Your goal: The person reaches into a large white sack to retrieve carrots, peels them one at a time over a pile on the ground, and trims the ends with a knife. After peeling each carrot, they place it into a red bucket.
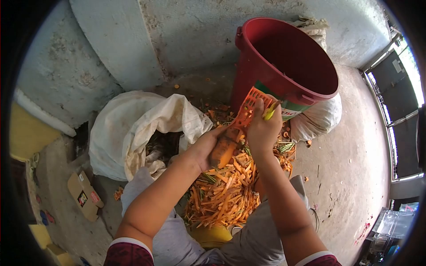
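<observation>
My left hand (pixel 205 148) is closed around a thick carrot (pixel 223 153), which is partly peeled with dark patches on its skin. My right hand (pixel 265 133), just to the right of it, grips a peeler by its yellow-green handle (pixel 270 111); its blade is hidden. Behind both hands an orange perforated plastic piece (pixel 248 111) slants upward, and I cannot make out whether a hand touches it. Below the hands, between my knees, lies a heap of carrot peelings (pixel 226 193) mixed with green stalks.
A large dark red bin (pixel 248 66) stands beyond my right hand, with a full white sack (pixel 317 115) beside it. At left is an open white sack (pixel 115 133) with dark contents. A flattened cardboard box (pixel 85 195) lies on the floor. Under me shows something yellow (pixel 211 236).
</observation>
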The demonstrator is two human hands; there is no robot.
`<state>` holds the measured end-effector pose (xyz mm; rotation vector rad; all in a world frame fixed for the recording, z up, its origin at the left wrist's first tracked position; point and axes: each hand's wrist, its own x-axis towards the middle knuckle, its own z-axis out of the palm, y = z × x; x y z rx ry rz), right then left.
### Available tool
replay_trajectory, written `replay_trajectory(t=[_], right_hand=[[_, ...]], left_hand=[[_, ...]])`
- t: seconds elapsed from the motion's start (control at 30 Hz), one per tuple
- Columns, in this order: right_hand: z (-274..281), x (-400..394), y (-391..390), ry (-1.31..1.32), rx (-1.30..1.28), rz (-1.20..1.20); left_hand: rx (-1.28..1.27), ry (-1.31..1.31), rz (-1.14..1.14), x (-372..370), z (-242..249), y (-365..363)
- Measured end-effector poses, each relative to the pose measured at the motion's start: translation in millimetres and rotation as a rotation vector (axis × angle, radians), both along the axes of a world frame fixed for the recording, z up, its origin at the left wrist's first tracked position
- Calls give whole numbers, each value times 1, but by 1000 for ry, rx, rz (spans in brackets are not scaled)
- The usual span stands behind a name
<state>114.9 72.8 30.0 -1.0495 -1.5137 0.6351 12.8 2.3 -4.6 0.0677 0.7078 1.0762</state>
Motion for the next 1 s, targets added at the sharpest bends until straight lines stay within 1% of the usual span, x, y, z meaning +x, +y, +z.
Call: replay_trajectory(t=[0.1,0.2,0.3,0.37,0.4,0.43,0.5,0.53,0.6,0.63,0.67,0.7,0.73,0.8,0.9,1.0], right_hand=[[-6,1,1,13,-89,28],[-6,3,-1,-88,-106,-5],[-25,23,37,-106,2,-189],[-25,49,68,-102,-20,-362],[-16,57,74,-15,-50,-433],[-6,62,77,72,-79,-502],[-3,67,79,292,-160,-380],[-2,68,78,398,-198,-317],[-5,59,68,303,-119,-192],[-7,50,59,258,-81,-127],[-7,40,47,354,-127,-1],[-8,30,35,283,-136,20],[-8,22,22,211,-145,39],[-2,7,-2,182,-196,157],[-4,-5,-20,79,-61,174],[-9,-5,-22,24,-39,181]], left_hand=[[19,12,-70,-1,6,-6],[-29,102,-85,-3,4,-6],[29,148,-162,-5,5,-8],[31,192,-234,-6,11,-12],[31,215,-269,-7,13,-13],[39,170,-246,-7,11,-15],[57,77,-203,-7,10,-17],[14,125,-168,-7,12,-15],[-76,219,-91,-10,19,-9],[-68,168,-48,-11,16,-6],[-59,119,-5,-12,8,-2],[-49,70,36,-13,-1,3],[-27,-40,28,-15,-7,6],[45,-71,20,-16,-9,5],[91,-125,35,-10,-5,4],[40,-110,50,-6,-6,5]])
